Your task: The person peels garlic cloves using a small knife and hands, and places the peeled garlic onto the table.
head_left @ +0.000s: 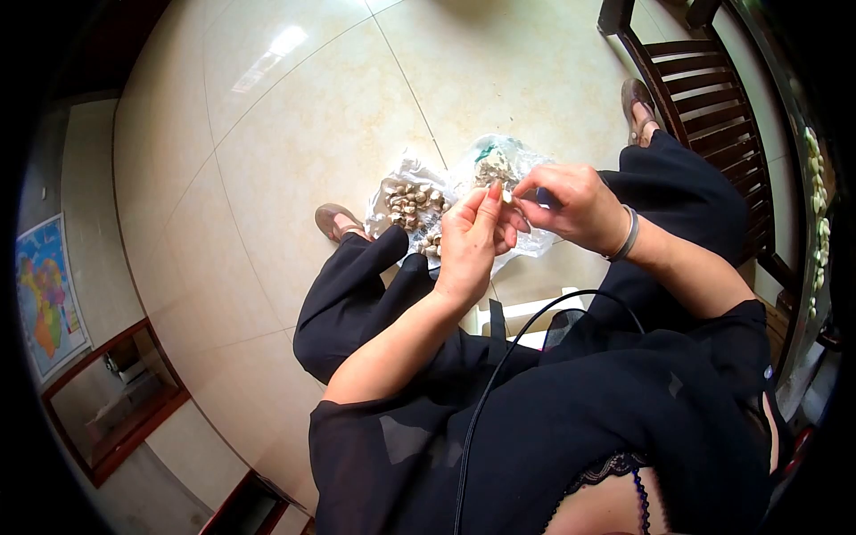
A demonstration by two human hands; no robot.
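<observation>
Between my two hands is a small white piece (507, 196), perhaps a clove; its details are too small to tell. My left hand (480, 227) pinches it between thumb and fingers. On its right side, my right hand (571, 203) touches it with thumb and forefinger pressed together; a bracelet circles that wrist. Beyond my left hand, many brownish-white round bulbs (410, 205) lie on a white plastic bag (385, 192). Past the fingertips, a second clear bag (499, 145) with green print holds pale scraps (493, 167), partly hidden by my hands.
Glossy tiled floor (303, 116) spreads ahead. A dark slatted wooden chair (704, 98) stands at the upper right, near a strip of pale pieces (815, 214). A white box (481, 321) sits between my legs, with a black cable (499, 370) crossing in front. At left hangs a map (49, 294).
</observation>
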